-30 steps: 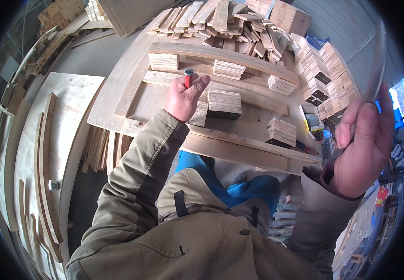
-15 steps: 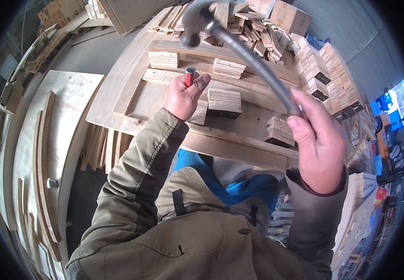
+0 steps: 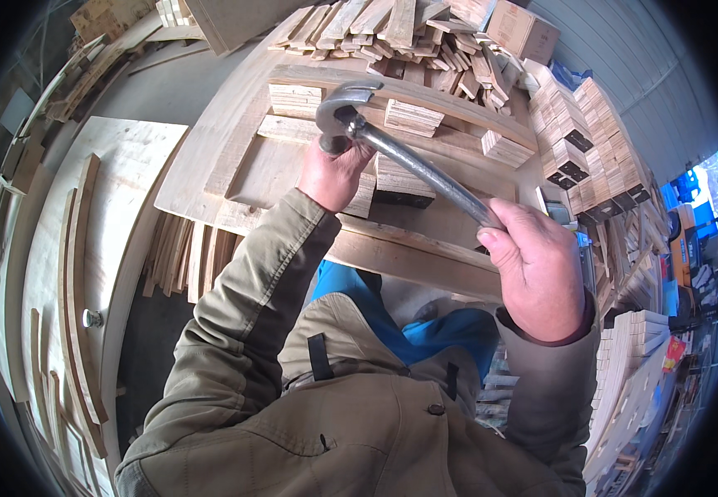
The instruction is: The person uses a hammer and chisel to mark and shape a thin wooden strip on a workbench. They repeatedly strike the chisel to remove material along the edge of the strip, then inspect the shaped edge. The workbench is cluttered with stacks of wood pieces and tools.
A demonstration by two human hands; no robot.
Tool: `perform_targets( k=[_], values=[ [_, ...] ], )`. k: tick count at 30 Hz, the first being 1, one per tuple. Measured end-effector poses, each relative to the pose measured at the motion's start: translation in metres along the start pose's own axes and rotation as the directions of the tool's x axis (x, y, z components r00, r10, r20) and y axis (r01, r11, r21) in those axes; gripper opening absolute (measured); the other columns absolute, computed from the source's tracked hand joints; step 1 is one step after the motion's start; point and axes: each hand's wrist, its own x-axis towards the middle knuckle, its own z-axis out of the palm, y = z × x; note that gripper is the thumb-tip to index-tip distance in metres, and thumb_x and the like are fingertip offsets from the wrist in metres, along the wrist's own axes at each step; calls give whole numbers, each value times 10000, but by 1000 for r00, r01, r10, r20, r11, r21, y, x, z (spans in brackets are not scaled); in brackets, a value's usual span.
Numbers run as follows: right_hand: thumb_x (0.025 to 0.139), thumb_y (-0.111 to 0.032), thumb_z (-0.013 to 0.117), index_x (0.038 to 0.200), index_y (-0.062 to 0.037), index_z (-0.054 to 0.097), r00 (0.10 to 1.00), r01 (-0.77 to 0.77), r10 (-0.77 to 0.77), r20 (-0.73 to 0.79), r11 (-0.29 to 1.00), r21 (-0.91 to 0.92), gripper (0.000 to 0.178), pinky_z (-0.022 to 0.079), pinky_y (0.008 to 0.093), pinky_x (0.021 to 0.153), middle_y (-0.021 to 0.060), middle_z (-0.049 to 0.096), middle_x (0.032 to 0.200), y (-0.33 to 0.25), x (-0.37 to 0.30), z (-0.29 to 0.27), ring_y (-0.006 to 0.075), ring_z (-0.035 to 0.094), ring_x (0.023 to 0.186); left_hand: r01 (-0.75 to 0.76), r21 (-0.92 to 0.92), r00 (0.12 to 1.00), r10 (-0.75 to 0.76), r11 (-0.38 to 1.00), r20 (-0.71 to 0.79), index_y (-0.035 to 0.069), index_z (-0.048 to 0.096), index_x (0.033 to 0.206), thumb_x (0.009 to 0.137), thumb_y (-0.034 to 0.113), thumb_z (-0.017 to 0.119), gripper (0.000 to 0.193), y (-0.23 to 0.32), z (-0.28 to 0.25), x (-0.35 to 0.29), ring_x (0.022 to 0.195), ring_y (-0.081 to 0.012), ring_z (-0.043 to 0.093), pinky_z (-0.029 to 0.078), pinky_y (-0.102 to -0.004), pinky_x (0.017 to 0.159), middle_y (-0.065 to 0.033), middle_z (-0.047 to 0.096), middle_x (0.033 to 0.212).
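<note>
My right hand point(image 3: 541, 269) is closed around the lower end of a claw hammer point(image 3: 435, 180), a metal-handled one that reaches up and leftward. Its head lies right over the top of my left hand point(image 3: 331, 179), at or close to the tool held there. That left fist is wrapped round a red-handled chisel, hidden now behind the hammer head; its red grip and metal cap show only in the earlier frame, its blade in neither. Under and beside the fist lies a wooden frame, with a layered wood block point(image 3: 403, 180) just to the right.
The frame's far rail point(image 3: 458, 106) has layered blocks point(image 3: 296, 100) against it, and its near rail point(image 3: 413, 263) runs before my knees. Wood offcuts point(image 3: 450, 62) heap up behind. Stacked blocks point(image 3: 595, 149) stand at right, and a plywood sheet point(image 3: 118, 199) lies at left.
The hammer has come down from its raised position onto or near the chisel's top, and my right hand has dropped slightly leftward. My left hand has stayed almost in place.
</note>
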Motion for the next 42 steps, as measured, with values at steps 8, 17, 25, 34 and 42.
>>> perform_targets(
  k=[8, 17, 25, 34, 42],
  values=[
    [1084, -213, 555, 1153, 31, 685, 857, -25, 227, -462, 915, 402, 285, 328, 209, 551, -28, 510, 708, -10, 8, -51, 26, 429, 608, -75, 115, 995, 66, 991, 78, 103, 494, 676, 1028, 342, 694, 470, 9, -1, -1, 539, -45, 342, 277, -265, 494, 74, 418, 604],
    [993, -132, 665, 1054, 21, 646, 992, -19, 15, -122, 999, -33, 166, 496, 393, 636, 142, 645, 811, -7, -4, -2, 293, 643, 693, -32, 134, 997, 21, 990, 79, 55, 524, 702, 1029, 357, 688, 474, 10, -2, -2, 636, -79, 365, 335, -303, 567, 51, 424, 639],
    [983, -117, 672, 1001, 17, 650, 976, -80, 85, -203, 996, 30, 138, 448, 327, 609, 88, 602, 750, -2, -1, -31, 190, 560, 639, -29, 170, 997, 16, 985, 74, 49, 557, 723, 1029, 363, 687, 458, 4, -5, -3, 628, -80, 375, 354, -300, 563, 46, 428, 637],
    [1107, -299, 506, 1193, 27, 620, 805, 104, 241, -542, 842, 529, 355, 300, 206, 509, -35, 471, 696, -5, 0, -50, 22, 398, 580, -52, 108, 996, 44, 993, 74, 98, 498, 680, 1031, 319, 693, 458, 7, -1, -5, 579, -42, 348, 283, -264, 523, 78, 408, 623],
    [972, -134, 692, 1015, 13, 627, 991, -128, 129, -27, 991, 40, 166, 494, 410, 632, 191, 634, 794, 6, -12, 17, 361, 627, 691, -25, 68, 997, 21, 997, 71, 69, 546, 703, 1032, 329, 688, 443, -4, -7, -5, 603, -54, 370, 320, -280, 540, 61, 426, 624]
  ],
)
